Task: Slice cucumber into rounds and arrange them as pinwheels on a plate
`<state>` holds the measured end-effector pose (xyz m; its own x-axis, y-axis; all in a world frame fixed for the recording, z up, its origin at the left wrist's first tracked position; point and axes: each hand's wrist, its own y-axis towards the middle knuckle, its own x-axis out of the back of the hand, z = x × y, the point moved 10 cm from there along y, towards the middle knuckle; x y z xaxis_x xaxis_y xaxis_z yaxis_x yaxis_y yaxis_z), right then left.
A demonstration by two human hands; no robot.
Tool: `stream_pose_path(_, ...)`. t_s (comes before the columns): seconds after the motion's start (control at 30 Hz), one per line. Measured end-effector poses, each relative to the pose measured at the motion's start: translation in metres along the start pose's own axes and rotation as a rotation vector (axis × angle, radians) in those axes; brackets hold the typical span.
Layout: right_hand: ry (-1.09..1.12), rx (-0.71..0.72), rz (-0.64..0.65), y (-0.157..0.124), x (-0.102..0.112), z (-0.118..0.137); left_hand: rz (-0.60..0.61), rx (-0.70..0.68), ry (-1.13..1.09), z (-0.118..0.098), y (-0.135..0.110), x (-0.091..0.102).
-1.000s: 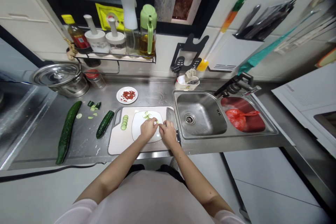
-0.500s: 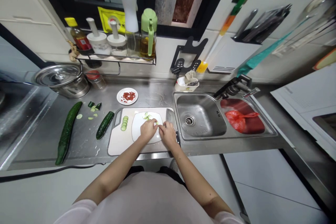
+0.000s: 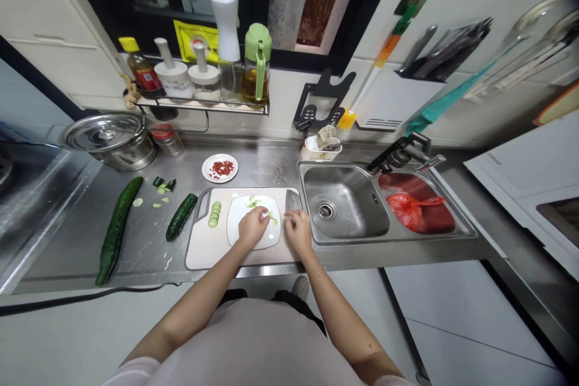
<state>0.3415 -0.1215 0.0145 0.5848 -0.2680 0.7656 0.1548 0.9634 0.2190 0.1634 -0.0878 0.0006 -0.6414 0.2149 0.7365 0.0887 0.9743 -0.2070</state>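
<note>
On the cutting board lies a white plate with thin cucumber pieces near its far edge and a few more at its right. My left hand is over the plate, thumb and fingers pinched together beside those right-hand pieces. Whatever it may hold is too small to make out. At the board's right edge my right hand is curled around the handle of a kitchen knife; the blade points away, and the handle is covered. A row of cucumber slices rests on the board's left.
Left of the board lie a short cucumber piece, a long cucumber and small cucumber scraps. A dish of red bits stands behind the board. The sink is on the right, with a red plastic bag in its second basin.
My hands have moved apart. The right one has gone right, from the plate onto the knife handle, which showed before. Cucumber pieces now show on the plate's right side.
</note>
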Motion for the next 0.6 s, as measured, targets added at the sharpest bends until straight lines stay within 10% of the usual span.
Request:
stream_pose_path(0.2, 0.041, -0.022, -0.037, -0.002, 0.009, -0.009, -0.089, 0.045, -0.136, 0.028, -0.022, 0.030)
stream_pose_path(0.6, 0.150, 0.011, -0.114, -0.005, 0.019, -0.003, -0.369, 0.293, -0.138, 0.152, -0.067, 0.100)
